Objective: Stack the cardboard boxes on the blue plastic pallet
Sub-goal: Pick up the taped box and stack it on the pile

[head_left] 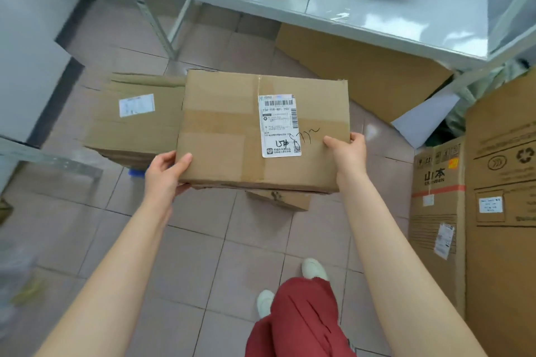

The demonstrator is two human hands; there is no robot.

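Item: cardboard box, taped, white shipping label on top with handwriting beside it. Location: I hold it in the air over the tiled floor. Left hand grasps the near left corner, thumb on top; right hand grasps the near right edge. Adjacent: second labelled box just left, resting on a blue pallet, only a sliver visible. Smaller box on floor beneath. Tall cartons at right. Shelf ahead.
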